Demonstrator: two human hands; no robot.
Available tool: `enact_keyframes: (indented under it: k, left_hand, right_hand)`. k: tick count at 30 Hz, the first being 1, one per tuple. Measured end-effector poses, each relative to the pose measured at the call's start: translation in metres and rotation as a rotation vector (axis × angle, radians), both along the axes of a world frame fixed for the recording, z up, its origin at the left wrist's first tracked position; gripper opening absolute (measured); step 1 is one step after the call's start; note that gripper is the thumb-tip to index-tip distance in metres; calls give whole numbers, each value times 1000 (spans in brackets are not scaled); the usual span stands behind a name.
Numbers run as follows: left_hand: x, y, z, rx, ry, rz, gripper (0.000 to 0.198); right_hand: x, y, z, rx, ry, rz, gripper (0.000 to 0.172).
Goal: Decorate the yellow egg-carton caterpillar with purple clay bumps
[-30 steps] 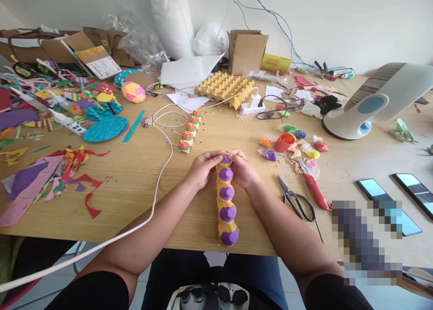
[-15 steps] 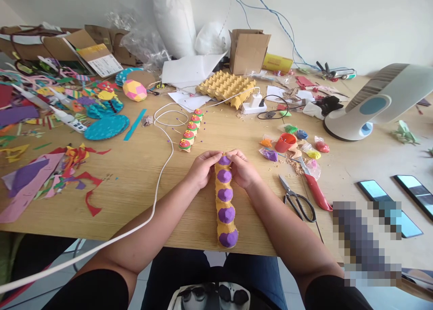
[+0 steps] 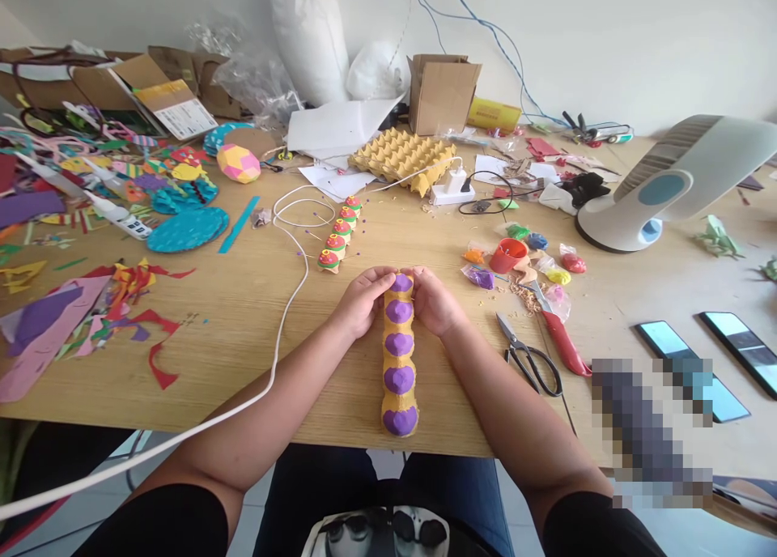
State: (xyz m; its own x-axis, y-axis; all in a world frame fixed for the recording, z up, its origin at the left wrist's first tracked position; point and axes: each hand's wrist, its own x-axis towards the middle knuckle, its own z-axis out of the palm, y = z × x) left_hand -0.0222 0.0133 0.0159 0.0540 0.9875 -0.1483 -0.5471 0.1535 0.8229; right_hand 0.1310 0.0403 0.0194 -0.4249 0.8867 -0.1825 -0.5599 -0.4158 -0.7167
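Note:
A strip cut from a yellow egg carton (image 3: 389, 363), its row of bumps capped with purple clay, lies lengthwise in front of me. My left hand (image 3: 366, 302) is closed on the far end from the left, its thumb against the top bump. From the right, my right hand (image 3: 435, 302) grips the same end; its fingertips are partly hidden behind the strip. Beyond my hands stands a second egg-carton strip (image 3: 340, 235) with red and green clay caps and small yellow rings.
Black-handled scissors (image 3: 531, 359) and a red-handled knife (image 3: 564, 338) lie on the right, near bagged clay (image 3: 479, 277) and a red cup (image 3: 508, 255). A white cable (image 3: 280, 330) crosses my left forearm. Paper scraps cover the left; a whole egg tray (image 3: 401, 156) sits behind.
The purple-capped strip's near end has swung slightly left and away from me. My right thumb has shifted off the top of the far end toward its side.

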Motion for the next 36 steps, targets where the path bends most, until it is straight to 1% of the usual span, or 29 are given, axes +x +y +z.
enact_keyframes:
  k: [4,7,13,17,21,23,28,36]
  left_hand:
    - [1,0,0,0,-14,36,32]
    - [1,-1,1,-10,-29,34,31]
    - [0,-1,3,-27,-75,29,29]
    - [-1,-1,2,-34,-90,13,28]
    - [0,0,-1,-25,-82,20,28]
    - [0,1,-2,-11,-69,30,29]
    - [-1,4,-4,3,-43,73,36]
    - [-2,3,-3,10,26,94,35]
  right_hand:
    - [0,-4,3,53,-37,24,29]
    - [-1,-5,4,71,-52,31,31]
    - [0,-3,1,75,-10,57,32]
    - [0,-2,0,81,17,63,33]
    - [0,-2,0,104,16,40,31]
    - [1,-2,1,124,-5,52,33]
    - [3,-2,4,204,-76,105,46]
    - [7,2,4,334,-220,96,49]
